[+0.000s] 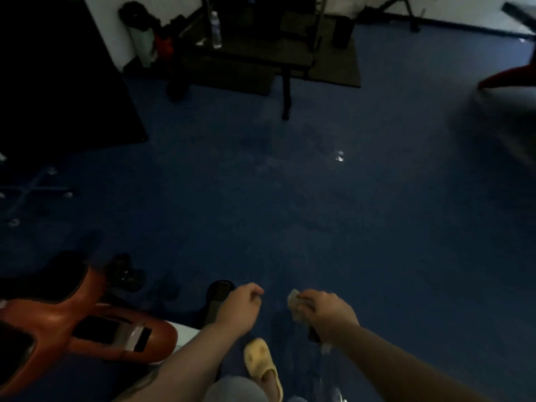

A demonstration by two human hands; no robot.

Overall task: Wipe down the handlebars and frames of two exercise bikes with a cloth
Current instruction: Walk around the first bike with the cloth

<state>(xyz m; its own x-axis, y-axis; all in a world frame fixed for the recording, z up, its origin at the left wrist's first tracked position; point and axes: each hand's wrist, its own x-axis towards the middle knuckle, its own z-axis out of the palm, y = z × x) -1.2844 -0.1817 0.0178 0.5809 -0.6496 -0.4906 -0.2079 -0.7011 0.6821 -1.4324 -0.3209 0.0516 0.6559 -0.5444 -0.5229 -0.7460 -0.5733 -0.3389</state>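
The small pale crumpled cloth (295, 303) sits bunched in the right hand (327, 313), whose fingers are curled round it, low in the view at about 6 o'clock. The left hand (239, 307) hangs just beside it at 9 o'clock, fingers loosely curled, holding nothing, and is not touching the cloth.

The nearest task surface is the glossy orange exercise-bike frame (87, 326), lying at 9 o'clock from both hands, with its long axis running roughly from 9 toward 3 o'clock and its rounded end pointing at the left forearm. The left hand is nearer to it; the cloth hand would, by my judgement, have to cross in front of the body to reach it. A second red-and-white bike part (510, 79) shows blurred at 2 o'clock, well apart.

Between them spreads open dark blue floor (290, 198), wide room for stepping either way. A yellow slipper (262, 364) on a foot is below the hands. A black metal rack with a clear water bottle (215, 29) stands far off at 12 o'clock.
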